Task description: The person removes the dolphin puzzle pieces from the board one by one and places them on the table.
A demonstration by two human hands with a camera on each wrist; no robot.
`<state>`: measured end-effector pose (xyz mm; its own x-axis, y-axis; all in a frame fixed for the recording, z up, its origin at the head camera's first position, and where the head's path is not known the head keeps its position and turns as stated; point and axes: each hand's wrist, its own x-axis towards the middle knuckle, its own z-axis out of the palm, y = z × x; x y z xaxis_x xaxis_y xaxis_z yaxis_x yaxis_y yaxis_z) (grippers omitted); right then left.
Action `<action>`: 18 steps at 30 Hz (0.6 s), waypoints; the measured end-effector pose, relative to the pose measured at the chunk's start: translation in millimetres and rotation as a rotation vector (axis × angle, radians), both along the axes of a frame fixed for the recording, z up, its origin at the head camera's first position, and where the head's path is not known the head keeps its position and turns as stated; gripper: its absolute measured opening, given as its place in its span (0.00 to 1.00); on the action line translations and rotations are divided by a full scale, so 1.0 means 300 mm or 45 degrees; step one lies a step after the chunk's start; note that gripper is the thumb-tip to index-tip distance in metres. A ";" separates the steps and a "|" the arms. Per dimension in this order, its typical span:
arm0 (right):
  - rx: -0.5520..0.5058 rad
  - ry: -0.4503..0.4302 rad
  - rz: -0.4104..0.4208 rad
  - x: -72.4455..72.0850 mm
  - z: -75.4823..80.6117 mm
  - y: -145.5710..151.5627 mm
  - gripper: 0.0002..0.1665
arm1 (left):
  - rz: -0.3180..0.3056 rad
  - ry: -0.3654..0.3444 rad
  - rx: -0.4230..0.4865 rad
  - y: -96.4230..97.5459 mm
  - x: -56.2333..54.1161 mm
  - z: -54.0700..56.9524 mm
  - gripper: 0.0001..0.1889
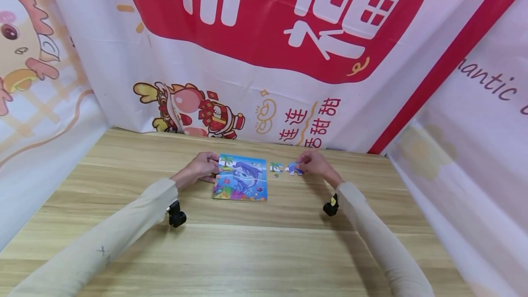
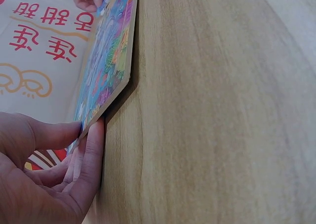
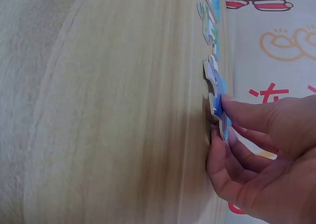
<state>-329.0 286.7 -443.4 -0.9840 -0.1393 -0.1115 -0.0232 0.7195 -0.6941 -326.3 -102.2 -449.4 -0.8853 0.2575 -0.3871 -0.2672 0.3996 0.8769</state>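
A jigsaw puzzle board [image 1: 240, 178] with a dolphin picture is on the wooden table. My left hand [image 1: 203, 167] pinches its left edge, thumb on top and fingers beneath, as the left wrist view shows. In that view the board [image 2: 109, 56] has its near edge slightly off the table. My right hand [image 1: 315, 165] holds a blue jigsaw piece [image 1: 294, 168] between thumb and fingers. The right wrist view shows this piece [image 3: 216, 93] tilted just above the tabletop. Between board and held piece lies another jigsaw piece [image 1: 276, 167] with a palm tree on it.
The wooden table [image 1: 264, 246] reaches back to a printed fabric backdrop [image 1: 255, 100] with red lettering and a cartoon figure. Fabric also hangs at the left and right sides. A small black camera [image 1: 176, 214] sits at the left wrist, another camera [image 1: 330, 206] at the right.
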 end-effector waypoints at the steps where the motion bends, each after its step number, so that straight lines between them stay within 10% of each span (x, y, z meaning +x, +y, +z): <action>1: -0.001 0.007 -0.001 0.000 -0.003 -0.002 0.11 | -0.002 0.001 -0.003 0.000 -0.001 -0.001 0.29; 18: 0.114 0.076 -0.016 -0.005 -0.036 -0.019 0.07 | -0.004 0.019 0.024 -0.002 0.005 -0.003 0.29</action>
